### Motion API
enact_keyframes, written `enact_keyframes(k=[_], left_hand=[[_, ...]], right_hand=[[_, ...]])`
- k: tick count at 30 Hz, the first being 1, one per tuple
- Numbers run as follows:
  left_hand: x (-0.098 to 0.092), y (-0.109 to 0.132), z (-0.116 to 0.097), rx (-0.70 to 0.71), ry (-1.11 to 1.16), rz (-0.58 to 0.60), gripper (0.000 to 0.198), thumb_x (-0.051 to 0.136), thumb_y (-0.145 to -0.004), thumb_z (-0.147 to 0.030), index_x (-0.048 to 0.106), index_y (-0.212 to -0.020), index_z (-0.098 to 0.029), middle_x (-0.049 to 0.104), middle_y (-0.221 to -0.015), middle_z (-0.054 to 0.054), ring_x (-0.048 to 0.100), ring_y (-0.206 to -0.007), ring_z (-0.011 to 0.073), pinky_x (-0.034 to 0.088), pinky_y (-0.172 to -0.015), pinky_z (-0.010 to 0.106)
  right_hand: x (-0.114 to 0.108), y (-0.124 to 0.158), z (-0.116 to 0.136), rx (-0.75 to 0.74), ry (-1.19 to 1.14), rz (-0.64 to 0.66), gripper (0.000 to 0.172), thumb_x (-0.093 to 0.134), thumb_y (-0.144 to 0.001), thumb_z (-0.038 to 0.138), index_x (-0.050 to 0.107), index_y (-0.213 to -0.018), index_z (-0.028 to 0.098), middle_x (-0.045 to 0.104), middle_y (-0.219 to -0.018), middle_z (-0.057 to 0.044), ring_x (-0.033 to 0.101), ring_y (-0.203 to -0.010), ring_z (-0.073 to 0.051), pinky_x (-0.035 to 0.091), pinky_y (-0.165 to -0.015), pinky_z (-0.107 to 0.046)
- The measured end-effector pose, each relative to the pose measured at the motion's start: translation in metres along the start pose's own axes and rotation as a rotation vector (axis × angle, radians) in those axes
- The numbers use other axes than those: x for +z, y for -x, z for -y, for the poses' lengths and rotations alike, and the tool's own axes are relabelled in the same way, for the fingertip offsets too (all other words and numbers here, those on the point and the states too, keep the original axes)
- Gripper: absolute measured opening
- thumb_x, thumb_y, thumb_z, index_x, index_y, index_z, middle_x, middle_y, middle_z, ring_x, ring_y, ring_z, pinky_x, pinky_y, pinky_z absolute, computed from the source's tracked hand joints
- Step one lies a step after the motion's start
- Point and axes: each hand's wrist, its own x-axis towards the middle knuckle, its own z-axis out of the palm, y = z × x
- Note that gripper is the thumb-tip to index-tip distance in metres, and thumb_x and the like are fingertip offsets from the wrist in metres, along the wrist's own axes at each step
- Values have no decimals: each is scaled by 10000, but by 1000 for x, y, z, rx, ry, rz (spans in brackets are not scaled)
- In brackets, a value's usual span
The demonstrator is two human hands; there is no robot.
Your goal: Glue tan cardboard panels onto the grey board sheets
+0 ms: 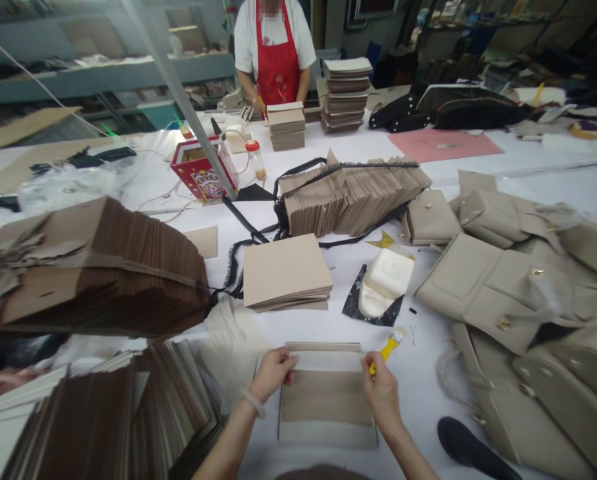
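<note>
A flat beige panel (323,400) with pale bands near its top and bottom edges lies on the white table in front of me. My left hand (274,375) is closed at the panel's upper left, thumb and fingers pinching the end of a pale strip (328,361). Over at the upper right edge, my right hand (382,393) is wrapped round a yellow-handled brush (390,345); its bristles point up and away. Those right fingertips also meet the other end of the strip. Just beyond lies a stack of beige boards (287,273).
A white tub (386,283) sits on a dark scrap. Beige handbags (498,287) crowd the right, beside a black object (471,447). Tied board bundles (143,267) fill the left; another strapped bundle (353,193) lies ahead. A person in a red apron (278,63) stands across the table.
</note>
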Motion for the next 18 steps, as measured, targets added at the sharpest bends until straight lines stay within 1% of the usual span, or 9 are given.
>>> enact_keyframes(k=[3,6,8,12,18], left_hand=[[2,-11,2,2,-85,-112,476,559,-671,-683,471,-628,-217,495,-513,-42,481,-440,122,354,-459,250],[-1,-15,5,31,-179,-208,381,597,-698,-562,520,-582,-207,520,-510,-28,514,-528,142,350,-538,256],[-3,-17,7,42,-221,-248,336,610,-709,-507,561,-585,-199,560,-540,-16,545,-598,158,358,-592,257],[-4,-21,15,23,-251,-285,328,611,-731,-493,630,-636,-179,614,-595,-3,560,-626,165,358,-606,256],[-3,-26,22,0,-254,-307,371,624,-733,-517,663,-639,-160,608,-582,-3,546,-605,155,345,-589,254]], right_hand=[[15,-9,-7,13,29,1,411,344,-948,557,530,-790,226,559,-641,-6,556,-575,-184,410,-590,-287],[24,-13,-13,24,52,5,426,329,-949,559,542,-801,222,561,-653,-17,548,-592,-187,406,-595,-292],[27,-13,-16,35,65,14,420,339,-944,558,550,-813,220,569,-663,-20,547,-600,-187,403,-594,-291],[32,-13,-21,54,78,32,415,356,-938,562,553,-821,216,596,-702,-33,568,-638,-193,412,-617,-295],[34,-14,-23,63,69,42,458,340,-940,615,541,-832,217,602,-714,-31,569,-637,-193,416,-628,-302]])
